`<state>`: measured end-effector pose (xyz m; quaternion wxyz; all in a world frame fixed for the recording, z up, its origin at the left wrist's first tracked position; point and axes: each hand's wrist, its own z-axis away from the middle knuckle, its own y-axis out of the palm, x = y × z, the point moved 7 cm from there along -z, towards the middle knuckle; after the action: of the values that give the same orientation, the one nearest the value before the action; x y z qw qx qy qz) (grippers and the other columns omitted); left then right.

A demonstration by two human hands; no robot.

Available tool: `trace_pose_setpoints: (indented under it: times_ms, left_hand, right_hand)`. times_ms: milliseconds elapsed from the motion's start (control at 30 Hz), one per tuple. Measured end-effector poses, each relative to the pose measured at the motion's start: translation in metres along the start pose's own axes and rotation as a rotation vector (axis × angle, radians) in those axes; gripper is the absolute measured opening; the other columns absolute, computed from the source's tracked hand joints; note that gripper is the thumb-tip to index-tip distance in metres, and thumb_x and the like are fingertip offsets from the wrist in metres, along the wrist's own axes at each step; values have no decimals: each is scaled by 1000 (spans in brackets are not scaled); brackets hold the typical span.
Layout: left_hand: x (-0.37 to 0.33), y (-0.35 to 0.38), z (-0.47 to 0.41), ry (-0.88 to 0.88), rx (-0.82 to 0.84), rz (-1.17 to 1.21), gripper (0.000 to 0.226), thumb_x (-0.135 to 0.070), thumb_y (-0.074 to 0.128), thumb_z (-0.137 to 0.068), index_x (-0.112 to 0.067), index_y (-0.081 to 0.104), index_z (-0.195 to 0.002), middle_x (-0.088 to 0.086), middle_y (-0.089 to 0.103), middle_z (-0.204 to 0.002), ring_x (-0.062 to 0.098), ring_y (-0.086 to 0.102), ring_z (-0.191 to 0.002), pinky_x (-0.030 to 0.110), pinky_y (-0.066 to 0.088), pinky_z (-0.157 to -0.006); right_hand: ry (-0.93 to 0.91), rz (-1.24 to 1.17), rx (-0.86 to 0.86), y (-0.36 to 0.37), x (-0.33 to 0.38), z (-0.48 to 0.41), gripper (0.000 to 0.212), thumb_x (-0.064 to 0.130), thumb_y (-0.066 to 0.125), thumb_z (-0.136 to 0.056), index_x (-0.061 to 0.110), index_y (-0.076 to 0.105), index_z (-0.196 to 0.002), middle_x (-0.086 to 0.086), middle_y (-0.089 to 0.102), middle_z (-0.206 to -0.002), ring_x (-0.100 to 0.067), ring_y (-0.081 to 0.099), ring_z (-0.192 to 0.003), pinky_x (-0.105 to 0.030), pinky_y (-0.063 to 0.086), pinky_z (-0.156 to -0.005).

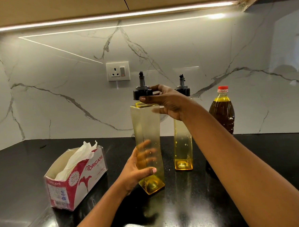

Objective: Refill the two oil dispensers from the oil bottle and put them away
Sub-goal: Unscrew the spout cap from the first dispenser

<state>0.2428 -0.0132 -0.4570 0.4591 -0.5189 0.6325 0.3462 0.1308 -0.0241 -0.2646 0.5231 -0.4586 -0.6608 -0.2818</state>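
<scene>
The person is opening the first of the two dispensers, so the refill itself is not yet under way. The left hand (136, 169) is wrapping its fingers and thumb around the lower body of the tall, square, yellow-tinted clear plastic oil dispenser (146, 131), which is holding only a thin layer of oil at its base; whether that base is resting on the glossy black stone countertop (22, 175) or hanging just above it is hard to tell. The right hand (169, 101) is pinching the rim of the dispenser's round black screw cap with grey pour spout (142, 92), and the cap is sitting slightly above the yellow neck, so it looks loose or nearly off. Just behind and to the right, the second matching yellow square dispenser (183, 146) is standing upright with its own spout cap on, also almost empty. Further right, against the marble wall, the red-capped clear plastic bottle of dark amber oil (222, 111) is waiting, sealed. A red and white cardboard tissue box (75, 180) is lying at the left. The next move probably calls for lifting the cap clear, setting it down, then reaching for the oil bottle while the open dispenser is being kept upright.
</scene>
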Motion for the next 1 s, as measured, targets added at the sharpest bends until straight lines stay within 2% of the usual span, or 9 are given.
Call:
trace_pose_setpoints:
  times_ms: [67, 133, 267, 400, 500, 633, 767, 933, 1000]
  left_hand:
    - [1, 0, 0, 12, -1, -3, 90, -26, 85, -54, -36, 44, -133, 6, 58, -129, 26, 60, -117, 41, 53, -91]
    - [1, -1, 0, 20, -4, -6, 86, -23, 83, -56, -37, 45, -133, 6, 59, -129, 27, 60, -117, 43, 53, -92]
    - [1, 0, 0, 22, -5, -25, 85, -26, 83, -55, -39, 46, -131, 3, 59, -128, 26, 60, -117, 44, 52, -94]
    - [1, 0, -1, 22, -7, -25, 86, -26, 83, -56, -38, 45, -131, 4, 58, -129, 25, 59, -118, 43, 52, -94]
    - [2, -1, -1, 19, -12, -26, 86, -26, 83, -56, -39, 44, -132, 3, 59, -129, 24, 59, -118, 42, 53, -93]
    - [2, -1, -1, 23, -10, -38, 85, -27, 83, -57, -40, 44, -132, 3, 59, -129, 25, 59, -118, 43, 53, -93]
    - [2, -1, -1, 21, -8, -38, 85, -28, 83, -57, -41, 44, -131, 2, 58, -130, 24, 59, -118, 44, 52, -94]
    - [2, 0, 0, 21, -14, -35, 84, -26, 83, -57, -41, 45, -130, 2, 59, -129, 24, 60, -117, 40, 54, -90]
    - [1, 0, 0, 16, -20, -38, 84, -28, 82, -56, -41, 44, -130, 1, 60, -127, 22, 61, -116, 36, 54, -87]
  right_hand:
    - [-26, -9, -18, -9, 2, 2, 35, 9, 69, -80, 12, 52, -111, -2, 60, -96, -13, 59, -90, -25, 50, -68]
    - [-52, 29, -24, -14, 4, 3, 30, 11, 70, -79, 15, 54, -104, 0, 60, -96, -11, 59, -90, -27, 51, -69]
    - [-63, 145, 52, -2, 6, 5, 46, 15, 69, -80, 16, 50, -122, 4, 59, -101, -7, 56, -92, -22, 46, -68]
    - [-92, 230, 45, 15, 9, 0, 66, 19, 73, -77, 11, 40, -133, 2, 55, -104, -14, 52, -101, -21, 46, -83]
    - [-62, 157, -1, 14, 6, -5, 74, 17, 77, -74, 11, 35, -134, -7, 54, -113, -21, 53, -108, -26, 47, -88]
    - [-27, -19, 2, 1, -4, -4, 54, 8, 73, -76, 15, 41, -118, -6, 58, -104, -26, 55, -113, -38, 44, -99]
    - [-66, -67, 20, -10, -2, 2, 35, 4, 68, -79, 18, 48, -103, -4, 60, -99, -18, 59, -97, -35, 48, -87]
    - [-87, 65, 46, 0, 1, 5, 48, 12, 68, -81, 15, 43, -122, 1, 57, -102, -8, 56, -91, -18, 48, -65]
    - [-94, 119, 55, 7, 2, 3, 54, 15, 70, -80, 14, 42, -126, 0, 56, -106, -10, 54, -95, -15, 45, -65]
